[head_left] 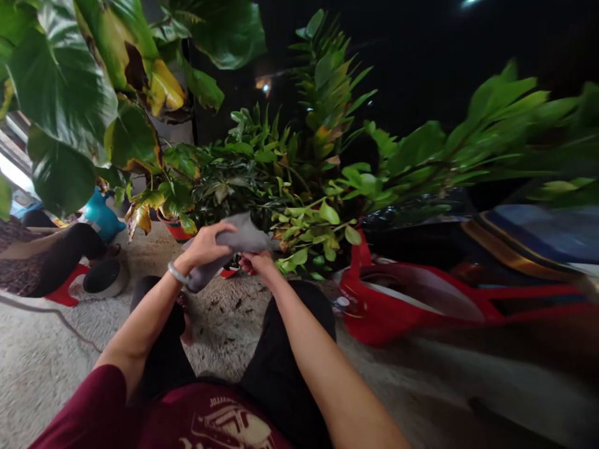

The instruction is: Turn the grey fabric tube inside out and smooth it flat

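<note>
My left hand [209, 244], with a pale band at its wrist, is closed around a grey cloth [244, 232]. One end of the cloth hangs below the hand, and the other spreads to the right over my right hand. My right hand [260, 262] sits just under that spread end, its fingers curled together. What those fingers grip is hidden. Leafy green plants [309, 231] stand close in front of both hands. Behind the left hand, a red pot [176, 231] shows partly among the leaves.
To the right stands a red bag [374, 312] with an open top. A grey-rimmed dark bowl [105, 277], a teal object [99, 215] and a person's arm [35, 243] are at the left. Large leaves [60, 93] hang at the upper left.
</note>
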A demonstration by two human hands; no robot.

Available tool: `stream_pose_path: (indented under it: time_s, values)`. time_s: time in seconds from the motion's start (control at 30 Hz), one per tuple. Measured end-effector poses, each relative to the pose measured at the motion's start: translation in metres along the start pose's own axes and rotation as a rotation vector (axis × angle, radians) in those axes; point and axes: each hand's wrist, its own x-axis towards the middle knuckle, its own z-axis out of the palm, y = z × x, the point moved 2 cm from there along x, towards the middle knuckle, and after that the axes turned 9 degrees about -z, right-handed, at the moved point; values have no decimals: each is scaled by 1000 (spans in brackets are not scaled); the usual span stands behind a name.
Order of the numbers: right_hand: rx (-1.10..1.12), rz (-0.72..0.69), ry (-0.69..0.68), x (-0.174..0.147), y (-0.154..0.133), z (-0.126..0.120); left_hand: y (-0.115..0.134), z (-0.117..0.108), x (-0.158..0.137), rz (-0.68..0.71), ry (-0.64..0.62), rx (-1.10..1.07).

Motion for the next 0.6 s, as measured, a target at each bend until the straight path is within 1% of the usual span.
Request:
stream_pose_path:
  time_s: [0.03, 0.07, 0.1, 0.13, 0.17, 0.23, 0.3, 0.33, 0.37, 0.4, 0.43, 0.47, 0.53, 0.57, 0.6]
  values:
    - [-14, 10, 2, 0, 2, -2, -5, 0, -15, -37, -74, -6]
    - [-28, 16, 1, 1, 4, -4, -8, -4, -27, -55, -109, -29]
    - [-39, 19, -7, 0, 5, -6, -6, -11, -35, -51, -101, -62]
    - [-44, 14, -20, 0, 5, -7, -2, -20, -38, -26, -46, -98]
    - [-41, 0, -37, -1, 5, -8, 5, -30, -34, 14, 43, -128]
    - [-20, -37, -60, -2, 3, -8, 21, -44, -12, 119, 252, -155]
    - [5, -61, -59, -3, 0, -6, 33, -45, 20, 202, 423, -158]
    - [11, -61, -51, -3, -1, -5, 35, -40, 36, 223, 464, -156]
    - [11, -55, -42, -3, -1, -3, 34, -32, 48, 227, 464, -147]
    - [8, -45, -34, -3, -1, -3, 30, -21, 55, 215, 424, -128]
    - [4, -37, -28, -3, -1, -2, 23, -10, 57, 192, 358, -105]
    - [1, -28, -23, -2, 0, -2, 15, 1, 51, 161, 273, -78]
    - [-8, -8, -17, -1, 3, -4, -5, 15, 25, 102, 88, -33]
    - [-13, 4, -15, 0, 4, -6, -14, 17, 8, 78, 16, -23]
    - [-20, 14, -14, 1, 6, -8, -20, 14, -10, 59, -28, -26]
